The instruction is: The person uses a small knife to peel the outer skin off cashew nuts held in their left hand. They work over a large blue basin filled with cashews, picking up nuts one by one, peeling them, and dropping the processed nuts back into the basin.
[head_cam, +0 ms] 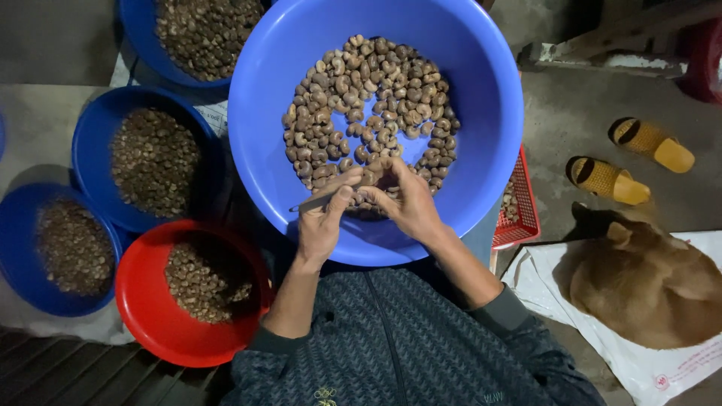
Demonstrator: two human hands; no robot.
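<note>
A large blue basin (481,98) rests on my lap with a heap of brown cashew nuts (368,98) in it. Over its near side, my left hand (325,218) grips a thin metal pick (307,203) whose tip points left. My right hand (406,199) pinches a single cashew nut (370,179) between its fingertips, right against the left hand's thumb. Both hands meet just below the heap.
To the left stand a red bowl (143,301) and three blue bowls (90,150) (19,256) (139,22) holding nuts. A red crate (519,218) sits behind the basin's right side. A brown dog (639,278) lies on a white sack (647,368) at right, near yellow sandals (609,180).
</note>
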